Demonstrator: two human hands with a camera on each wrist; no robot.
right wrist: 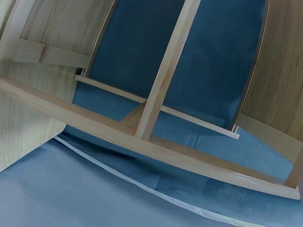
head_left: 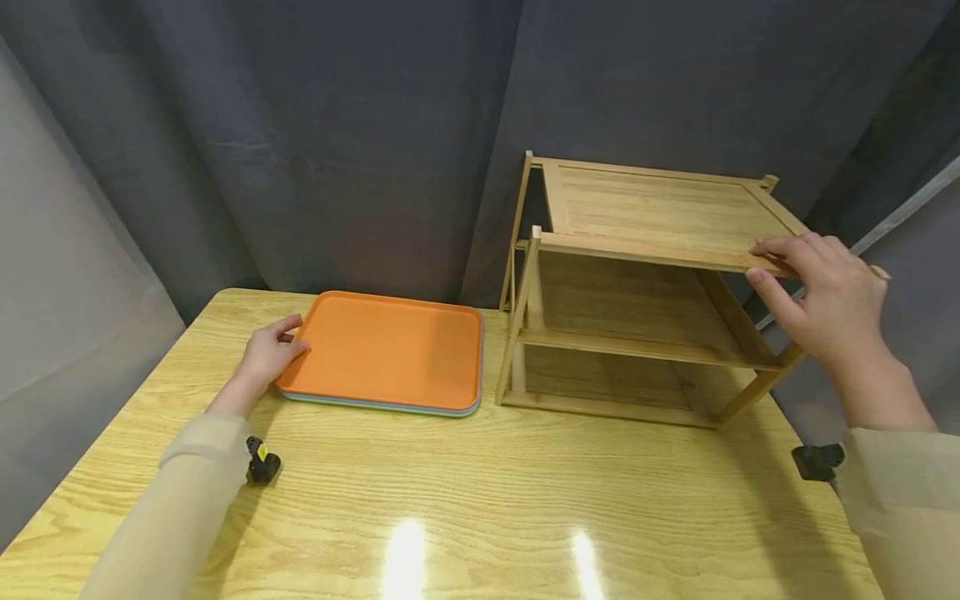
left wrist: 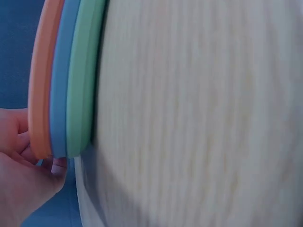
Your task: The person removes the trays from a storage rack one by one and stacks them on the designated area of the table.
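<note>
The left hand (head_left: 266, 354) pinches the near left corner of the orange tray (head_left: 390, 350), fingers curled on its rim; this tray tops a stack over a blue tray (left wrist: 59, 94) and a green tray (left wrist: 84, 80). The stack lies on the wooden table (head_left: 465, 500), just left of the bamboo shelf rack (head_left: 637, 292). The right hand (head_left: 821, 296) grips the rack's top shelf at its front right corner, thumb beneath.
</note>
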